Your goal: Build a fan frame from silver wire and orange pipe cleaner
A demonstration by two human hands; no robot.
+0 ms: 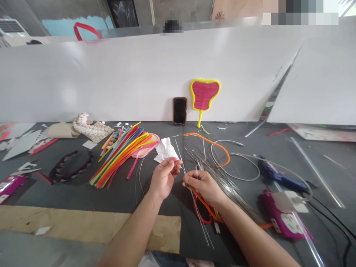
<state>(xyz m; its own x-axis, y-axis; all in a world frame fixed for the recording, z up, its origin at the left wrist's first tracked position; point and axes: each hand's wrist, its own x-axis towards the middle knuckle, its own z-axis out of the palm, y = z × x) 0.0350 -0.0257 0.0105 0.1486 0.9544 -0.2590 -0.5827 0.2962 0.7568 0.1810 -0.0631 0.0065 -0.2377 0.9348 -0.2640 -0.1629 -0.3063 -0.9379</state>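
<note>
My left hand (166, 176) is closed, its thumb and fingers pinching the end of a thin wire. My right hand (205, 187) is closed on thin metal wires (200, 220), whose loose ends hang below it. An orange pipe cleaner (222, 147) curves beyond the right hand, and another orange length passes under that hand. A red loop (202, 221) lies beneath the right wrist. Crumpled white paper (166, 149) is just behind the left hand. To the right of the hands, a bundle of straight metal wires (226, 183) lies on the dark table.
Colourful pipe cleaners (119, 157) lie left of the hands, near a dark headband (71, 168). A phone (180, 111) and a pink fan with yellow edging (205, 95) lean on the white board (125, 81). A glue gun (280, 177) and purple power strip (283, 218) stand right.
</note>
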